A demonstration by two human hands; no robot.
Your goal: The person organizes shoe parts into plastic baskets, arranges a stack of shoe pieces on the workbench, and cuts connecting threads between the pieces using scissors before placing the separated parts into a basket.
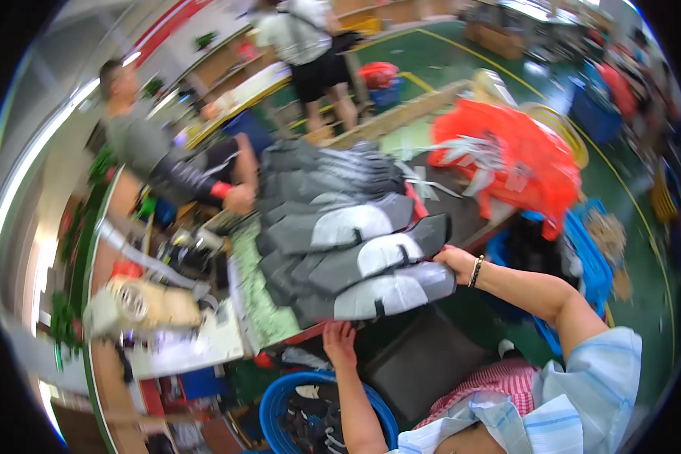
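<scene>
A thick stack of dark grey padded pieces point(340, 166) lies across the bench in front of me. The nearer ones carry rounded white panels and small black tabs; their exact kind I cannot make out. My right hand point(455, 262) is closed at the right end of the nearest grey-and-white piece point(393, 293), thumb and fingers against its tip. Below that piece's left end, my left hand point(340, 343) is at the front edge of the bench, its slightly bent fingers pointing up toward the stack and not wrapped round anything visible.
A sewing machine point(147, 304) stands on a white table at left. Below my left hand is a blue tub point(268, 405) of dark pieces. Red plastic bags point(511, 147) lie right of the stack, above a blue crate point(594, 265). A seated person point(147, 144) works across at left; another stands behind point(303, 45).
</scene>
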